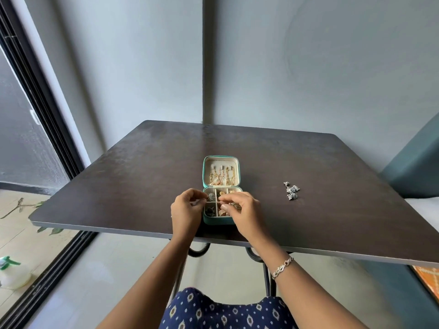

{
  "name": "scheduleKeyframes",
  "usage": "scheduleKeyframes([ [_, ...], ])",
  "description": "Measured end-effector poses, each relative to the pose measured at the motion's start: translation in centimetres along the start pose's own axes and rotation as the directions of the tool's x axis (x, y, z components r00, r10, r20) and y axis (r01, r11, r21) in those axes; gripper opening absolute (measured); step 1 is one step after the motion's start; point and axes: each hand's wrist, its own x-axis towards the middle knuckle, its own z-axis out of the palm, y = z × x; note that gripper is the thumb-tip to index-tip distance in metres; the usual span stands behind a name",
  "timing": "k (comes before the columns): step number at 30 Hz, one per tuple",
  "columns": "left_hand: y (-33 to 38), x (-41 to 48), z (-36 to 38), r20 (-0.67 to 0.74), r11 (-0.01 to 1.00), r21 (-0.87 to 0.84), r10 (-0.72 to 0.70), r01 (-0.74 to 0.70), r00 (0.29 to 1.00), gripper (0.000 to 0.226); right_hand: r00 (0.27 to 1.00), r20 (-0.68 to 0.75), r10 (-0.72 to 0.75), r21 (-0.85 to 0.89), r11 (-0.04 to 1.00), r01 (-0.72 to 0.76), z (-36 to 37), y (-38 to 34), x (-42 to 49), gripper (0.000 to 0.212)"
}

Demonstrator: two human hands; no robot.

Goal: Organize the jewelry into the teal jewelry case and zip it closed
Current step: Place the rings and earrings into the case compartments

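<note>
Head view: L hand [186, 207] and R hand [244, 211] both sit over the base of the teal jewelry case [219, 220], forearms reaching in from the near edge of the table [118, 186]. L hand: fingers curled, thumb and fingertips drawn together over the case's back-left compt. R hand: fingers curled too, thumb and forefinger tips pinched together just above the back-middle compt, v. close to the L fingertips. Can't tell if anything small is held btwn either set of fingertips; too tiny and partly hidden.

The case lies open, flat on the table, directly under and btwn the two hands. L hand covers its left wall, R hand covers the right-side compts. The base is split into small compts w/ dark, silver and gold pieces in them. Its lid [204, 172] lies opened back just beyond the fingertips, w/ gold chains [222, 175] hanging inside.

Silver earrings [292, 191] lie loose on the table, well to the right of the R hand, apart from the case. Bracelet [282, 267] on the R wrist. Spray bottle [11, 273] on the floor, far left of the L hand.
</note>
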Motion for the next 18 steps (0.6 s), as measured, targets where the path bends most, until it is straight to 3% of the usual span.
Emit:
scheduleKeyframes([
  [4,0.1,0.0,0.4,-0.015,1.0,-0.008,-0.006,0.006,1.0,0.008,0.997,-0.06,-0.053,0.025,0.998,0.055,-1.6,1.4,-0.1,0.016],
  [7,0.8,-0.1,1.0,-0.041,0.992,0.095,0.09,-0.085,0.995,0.006,0.992,-0.109,-0.058,-0.006,0.998,0.058,-3.7,3.7,0.2,0.013],
  [13,3.8,-0.1,3.7,0.058,0.931,0.15,0.329,-0.334,0.943,0.005,0.93,-0.31,0.2,0.026,0.979,-0.202,-9.3,9.8,0.9,0.013],
  [18,5.8,-0.2,6.8,0.148,0.912,0.058,0.394,-0.405,0.907,0.006,0.886,-0.316,0.339,0.046,0.938,-0.343,-12.3,13.3,1.5,0.015],
])
